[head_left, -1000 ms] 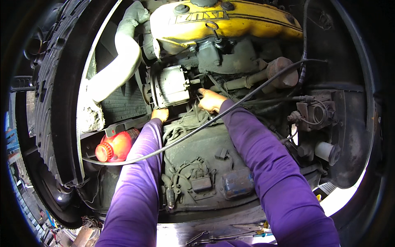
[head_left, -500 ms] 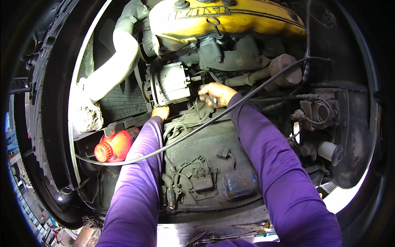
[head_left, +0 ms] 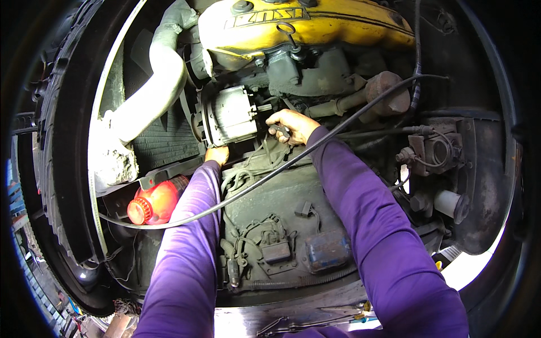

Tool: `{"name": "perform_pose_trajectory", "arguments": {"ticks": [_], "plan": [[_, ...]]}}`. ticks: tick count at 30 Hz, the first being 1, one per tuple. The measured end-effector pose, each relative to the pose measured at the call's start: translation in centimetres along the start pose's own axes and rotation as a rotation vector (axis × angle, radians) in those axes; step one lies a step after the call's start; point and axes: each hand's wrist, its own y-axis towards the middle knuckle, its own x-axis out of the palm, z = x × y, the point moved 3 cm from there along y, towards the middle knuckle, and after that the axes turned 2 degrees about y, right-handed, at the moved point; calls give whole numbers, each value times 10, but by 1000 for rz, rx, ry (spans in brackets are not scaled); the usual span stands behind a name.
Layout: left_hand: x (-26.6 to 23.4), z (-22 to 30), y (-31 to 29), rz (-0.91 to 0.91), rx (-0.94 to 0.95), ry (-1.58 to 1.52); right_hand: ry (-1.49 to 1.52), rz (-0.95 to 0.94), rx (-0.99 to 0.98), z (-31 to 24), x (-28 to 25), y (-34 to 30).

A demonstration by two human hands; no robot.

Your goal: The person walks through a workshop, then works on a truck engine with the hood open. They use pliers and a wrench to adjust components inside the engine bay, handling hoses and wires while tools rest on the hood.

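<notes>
A silver alternator (head_left: 232, 117) with a short stud on its right side sits in the engine bay. My left hand (head_left: 217, 155) reaches underneath its lower edge; the fingers are hidden behind the housing. Just right of the alternator, my right hand (head_left: 294, 126) is closed around a small dark part (head_left: 279, 130), whose kind I cannot make out. A gap shows between that hand and the stud. Thin cables (head_left: 265, 152) run below the alternator, between my two hands.
A long black hose (head_left: 293, 163) crosses over both forearms. A red bottle (head_left: 160, 201) lies beside my left sleeve. The yellow engine cover (head_left: 321, 25) is at the top, a pale thick pipe (head_left: 158, 90) at the left. Tools (head_left: 304, 324) lie along the lower edge.
My right hand has turned slightly, so the dark part in its fingers shows more clearly. The left hand stays under the alternator. The whole view has shifted a little.
</notes>
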Motion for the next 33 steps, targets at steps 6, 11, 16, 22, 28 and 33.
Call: {"name": "perform_pose_trajectory", "arguments": {"ticks": [6,11,16,22,28,33], "plan": [[4,-3,1,10,25,8,-981,86,-171,8,5,-9],[1,-1,0,15,22,18,-625,142,-39,4,-2,-1],[2,-1,1,-56,6,3,-187,60,14,-2,-1,3],[3,-2,3,-63,5,-17,-802,116,-102,4,6,-15],[10,-5,4,-5,24,8,-539,81,-30,-3,0,-5],[15,-6,5,39,31,5,36,-94,-48,-2,1,-4]]}}
